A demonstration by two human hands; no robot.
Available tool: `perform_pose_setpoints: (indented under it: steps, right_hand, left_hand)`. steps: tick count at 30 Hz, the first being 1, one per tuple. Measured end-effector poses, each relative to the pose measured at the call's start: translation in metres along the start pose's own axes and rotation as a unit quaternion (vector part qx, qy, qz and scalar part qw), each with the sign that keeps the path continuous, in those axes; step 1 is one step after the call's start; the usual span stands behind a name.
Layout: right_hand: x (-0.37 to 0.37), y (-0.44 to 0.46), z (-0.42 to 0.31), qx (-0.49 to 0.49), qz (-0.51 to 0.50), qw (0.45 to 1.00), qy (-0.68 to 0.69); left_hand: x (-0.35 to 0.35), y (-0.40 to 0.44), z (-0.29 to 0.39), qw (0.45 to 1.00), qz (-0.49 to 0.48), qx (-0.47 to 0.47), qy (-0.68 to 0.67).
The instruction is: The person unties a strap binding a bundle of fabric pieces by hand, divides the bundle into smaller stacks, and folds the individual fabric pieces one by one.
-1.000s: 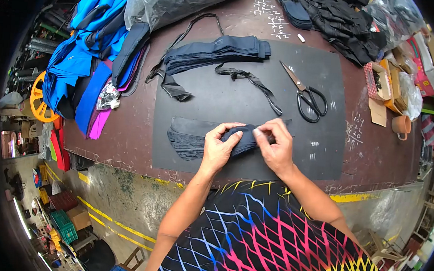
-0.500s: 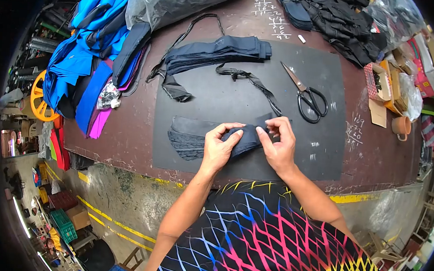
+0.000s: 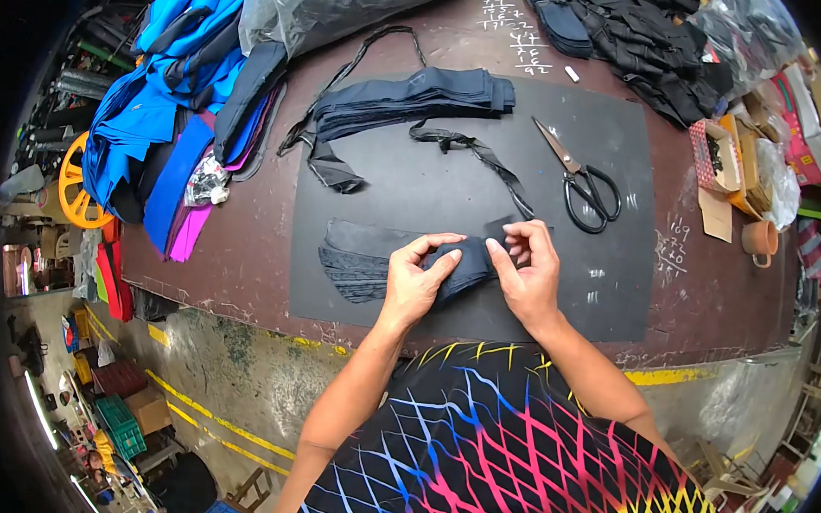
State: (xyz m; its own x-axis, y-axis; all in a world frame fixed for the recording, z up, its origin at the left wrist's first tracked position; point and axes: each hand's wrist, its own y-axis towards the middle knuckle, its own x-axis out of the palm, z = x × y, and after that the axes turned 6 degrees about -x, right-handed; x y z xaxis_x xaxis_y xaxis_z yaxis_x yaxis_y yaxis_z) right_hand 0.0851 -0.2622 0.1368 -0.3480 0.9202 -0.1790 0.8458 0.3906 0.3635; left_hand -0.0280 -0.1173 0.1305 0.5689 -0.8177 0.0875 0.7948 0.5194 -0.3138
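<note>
A stack of dark navy fabric pieces [image 3: 467, 267] is held up between both hands above the black mat [image 3: 414, 187]. My left hand [image 3: 419, 274] is closed on the stack's left side, thumb on top. On the right edge, my right hand [image 3: 529, 270] pinches the pieces between thumb and fingers. A dark flap of cloth sticks up beside its fingertips. To the left, a fanned pile of dark fabric strips [image 3: 354, 263] lies on the mat. Farther back rests another stack of navy strips [image 3: 409, 103], with a black cloth tie [image 3: 476, 148] near it.
Black-handled scissors [image 3: 581, 182] lie at the mat's right. Blue fabric pieces [image 3: 174, 68] and a grey plastic bag [image 3: 340, 7] fill the back left. Black cloth [image 3: 644, 50] is heaped at the back right. An orange-brown mug [image 3: 759, 239] stands near the right edge.
Hardly anything differs. My right fingers and the flap beside them have shifted very slightly; both hands keep their hold on the stack.
</note>
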Motion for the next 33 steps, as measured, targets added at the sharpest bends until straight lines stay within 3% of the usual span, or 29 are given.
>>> perform_pose_setpoints:
  steps: [1, 4, 8, 13, 16, 17, 20, 24, 29, 32, 33]
  right_hand:
    - [-0.001, 0.0, 0.0, 0.0, 0.0, 1.0, 0.0]
    - [-0.004, -0.002, -0.002, -0.035, -0.146, 0.988, 0.026]
    - [-0.002, -0.004, 0.013, 0.013, -0.18, 0.982, 0.059]
    - [-0.005, -0.001, 0.014, 0.049, -0.183, 0.98, 0.059]
    - [-0.001, 0.0, 0.004, 0.017, 0.0, 1.0, 0.01]
    - [-0.003, 0.001, 0.002, 0.017, -0.001, 1.0, 0.011]
    - [-0.009, 0.0, -0.002, -0.046, -0.144, 0.988, 0.011]
    - [-0.004, -0.005, 0.011, 0.01, -0.177, 0.983, 0.056]
    - [-0.004, -0.005, 0.021, 0.014, -0.175, 0.982, 0.072]
    - [-0.002, -0.008, 0.024, 0.104, -0.074, 0.99, 0.051]
    - [0.0, -0.011, 0.027, 0.086, -0.037, 0.995, 0.041]
  left_hand:
    - [0.001, 0.001, 0.0, 1.0, 0.0, -0.007, -0.015]
    - [-0.001, 0.004, -0.009, 1.0, 0.001, 0.0, -0.027]
    - [0.0, 0.006, -0.006, 1.0, 0.007, 0.026, 0.013]
    - [-0.002, 0.003, -0.007, 0.999, -0.001, 0.031, 0.042]
    - [0.002, 0.002, -0.006, 1.0, 0.002, 0.013, 0.007]
    - [0.003, 0.002, -0.005, 1.0, 0.001, 0.004, -0.009]
    - [0.002, 0.005, -0.009, 0.999, 0.006, -0.001, -0.033]
    - [0.003, 0.006, -0.006, 1.0, 0.003, 0.003, -0.03]
    - [0.001, 0.0, 0.0, 0.999, -0.02, 0.023, 0.013]
    - [0.0, 0.001, -0.002, 1.0, -0.017, 0.002, 0.002]
    - [-0.001, 0.001, -0.003, 1.0, -0.017, -0.009, -0.003]
